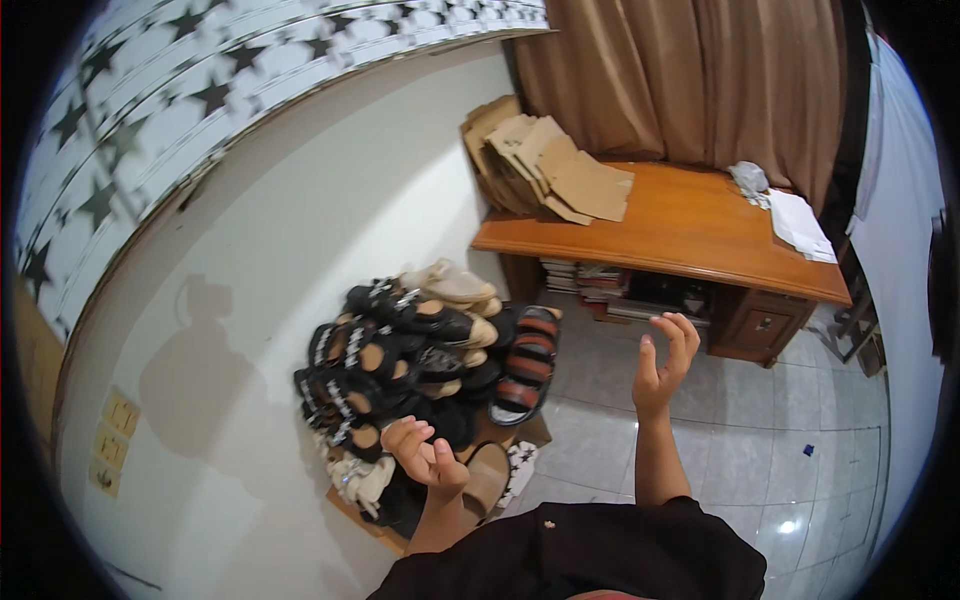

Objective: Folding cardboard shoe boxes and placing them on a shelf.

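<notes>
My left hand is raised in front of a heap of footwear, its fingers loosely curled and apart, with nothing in them. To the right, my right hand is held up over the floor with thumb and fingers spread, also holding nothing. The heap has several black sandals with shiny trim, a pale beige shoe on top, and a brown-and-black strapped sandal on its right side. A tan slipper lies beside my left wrist, which hides part of the pile's lower end.
A wooden desk stands beyond, bearing flattened cardboard, a plastic bag and white paper. Books fill a shelf beneath it. A white wall with sockets runs along the left. Grey tiles cover the floor.
</notes>
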{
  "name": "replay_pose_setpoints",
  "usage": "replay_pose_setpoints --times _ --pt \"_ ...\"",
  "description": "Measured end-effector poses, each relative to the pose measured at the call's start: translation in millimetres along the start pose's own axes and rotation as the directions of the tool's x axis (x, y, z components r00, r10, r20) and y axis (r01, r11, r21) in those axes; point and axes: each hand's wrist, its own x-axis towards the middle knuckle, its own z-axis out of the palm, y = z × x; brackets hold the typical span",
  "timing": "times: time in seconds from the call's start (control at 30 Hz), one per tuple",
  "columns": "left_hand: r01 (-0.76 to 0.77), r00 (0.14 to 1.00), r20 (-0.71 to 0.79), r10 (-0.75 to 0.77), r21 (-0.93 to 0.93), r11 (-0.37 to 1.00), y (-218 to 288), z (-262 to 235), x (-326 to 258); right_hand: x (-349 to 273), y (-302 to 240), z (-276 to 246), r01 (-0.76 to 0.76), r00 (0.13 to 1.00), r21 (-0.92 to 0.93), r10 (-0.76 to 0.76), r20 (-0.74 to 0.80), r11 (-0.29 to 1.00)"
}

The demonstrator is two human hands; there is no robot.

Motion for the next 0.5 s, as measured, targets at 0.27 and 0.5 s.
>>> replay_pose_setpoints --times 0.27,0.5 --pt "0.049 0.986 0.164 -0.025 -0.143 0.988 11 169 -30 70 93 -28 0.036 0.999 -0.072 -0.035 0.027 0.997" --pt "0.191 0.888 0.449 -0.101 -0.16 0.969 -13 310 -64 81 202 -19 -0.006 0.98 -0.297 0.065 0.188 0.955"
